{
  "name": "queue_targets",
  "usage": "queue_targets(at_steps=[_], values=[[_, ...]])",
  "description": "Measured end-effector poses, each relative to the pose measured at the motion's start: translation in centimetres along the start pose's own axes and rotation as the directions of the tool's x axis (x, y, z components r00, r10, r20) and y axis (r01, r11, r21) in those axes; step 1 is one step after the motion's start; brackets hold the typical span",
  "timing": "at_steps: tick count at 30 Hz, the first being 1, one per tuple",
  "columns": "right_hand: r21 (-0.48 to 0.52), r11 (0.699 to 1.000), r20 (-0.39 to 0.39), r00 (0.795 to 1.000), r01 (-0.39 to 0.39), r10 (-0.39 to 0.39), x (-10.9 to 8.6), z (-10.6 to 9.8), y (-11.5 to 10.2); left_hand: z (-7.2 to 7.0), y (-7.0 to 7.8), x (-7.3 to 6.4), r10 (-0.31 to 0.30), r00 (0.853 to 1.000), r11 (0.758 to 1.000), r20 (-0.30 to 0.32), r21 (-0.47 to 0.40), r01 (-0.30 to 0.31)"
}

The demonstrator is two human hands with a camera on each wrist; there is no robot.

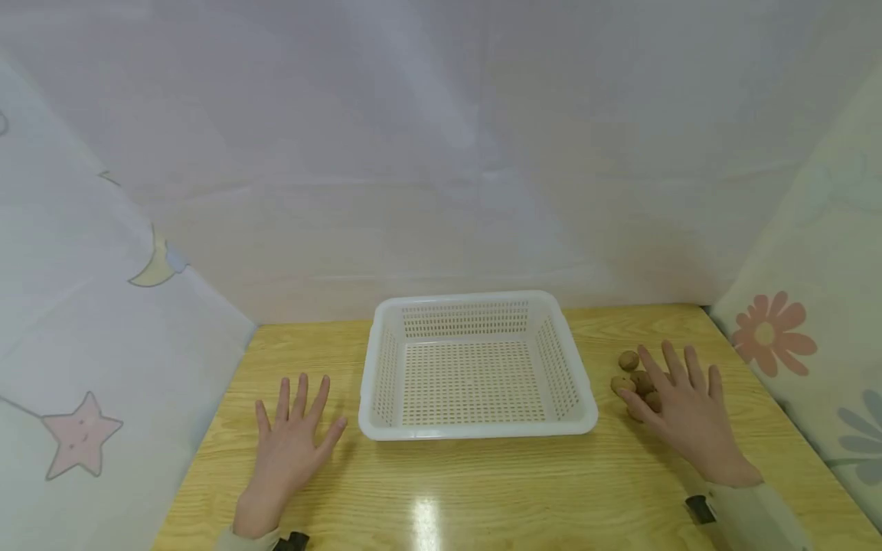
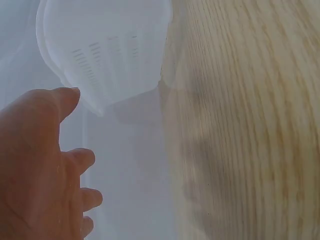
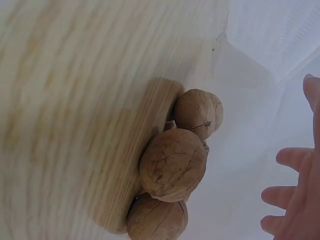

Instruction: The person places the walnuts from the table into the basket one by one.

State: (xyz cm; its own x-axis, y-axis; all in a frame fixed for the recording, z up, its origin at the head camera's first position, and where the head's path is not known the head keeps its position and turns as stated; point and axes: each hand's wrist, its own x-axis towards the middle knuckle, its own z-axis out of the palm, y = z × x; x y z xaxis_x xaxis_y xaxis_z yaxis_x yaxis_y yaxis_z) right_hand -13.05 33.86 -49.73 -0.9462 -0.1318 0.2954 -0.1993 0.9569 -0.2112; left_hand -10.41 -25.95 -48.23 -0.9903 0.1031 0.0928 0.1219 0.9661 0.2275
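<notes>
A white plastic basket (image 1: 475, 432) with slotted walls and floor stands in the middle of the table, with nothing lying in it. Several brown walnuts (image 1: 623, 385) sit in a cluster to its right. My right hand (image 1: 689, 413) hovers over them with fingers spread, hiding part of the cluster. In the right wrist view the walnuts (image 3: 173, 165) rest on the wood, apart from the fingers. To the basket's left, my left hand (image 1: 289, 451) is held above the table, fingers spread and holding nothing. Its thumb overlaps the basket (image 2: 105, 55) in the left wrist view.
The light wood table (image 1: 482, 490) meets a pale cloth backdrop (image 1: 441, 153) behind the basket. Cloth side walls flank it, with a pink star (image 1: 83, 436) on the left and a red flower (image 1: 773, 334) on the right. Both wrists wear dark straps.
</notes>
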Motion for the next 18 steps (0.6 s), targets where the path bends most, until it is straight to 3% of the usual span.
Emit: queue_targets(at_steps=[5, 9, 11, 14, 18], values=[[0.039, 0.999, 0.001, 1.0, -0.004, 0.004, 0.1, -0.2, 0.2, 0.4, 0.3, 0.0, 0.011, 0.999, 0.999, -0.044, -0.041, -0.013], [0.087, 0.996, -0.046, 0.999, 0.033, -0.029, 0.2, -0.4, 1.1, 1.1, 0.8, 0.1, 0.015, 0.994, 0.98, -0.106, -0.197, -0.036], [0.119, 0.991, -0.07, 0.996, 0.057, -0.049, 0.3, -0.6, 1.8, 1.5, 1.0, 0.2, 0.017, 0.99, 0.948, -0.137, -0.312, -0.06], [0.156, 0.984, -0.08, 0.994, 0.085, -0.073, 0.3, -1.2, 3.1, 1.8, 1.6, 0.2, 0.015, 0.985, 0.874, -0.169, -0.477, -0.095], [0.218, 0.976, 0.042, 0.999, 0.023, -0.033, 0.0, -2.3, 4.9, 1.9, 2.7, 0.3, -0.019, 0.985, 0.783, -0.174, -0.614, -0.094]])
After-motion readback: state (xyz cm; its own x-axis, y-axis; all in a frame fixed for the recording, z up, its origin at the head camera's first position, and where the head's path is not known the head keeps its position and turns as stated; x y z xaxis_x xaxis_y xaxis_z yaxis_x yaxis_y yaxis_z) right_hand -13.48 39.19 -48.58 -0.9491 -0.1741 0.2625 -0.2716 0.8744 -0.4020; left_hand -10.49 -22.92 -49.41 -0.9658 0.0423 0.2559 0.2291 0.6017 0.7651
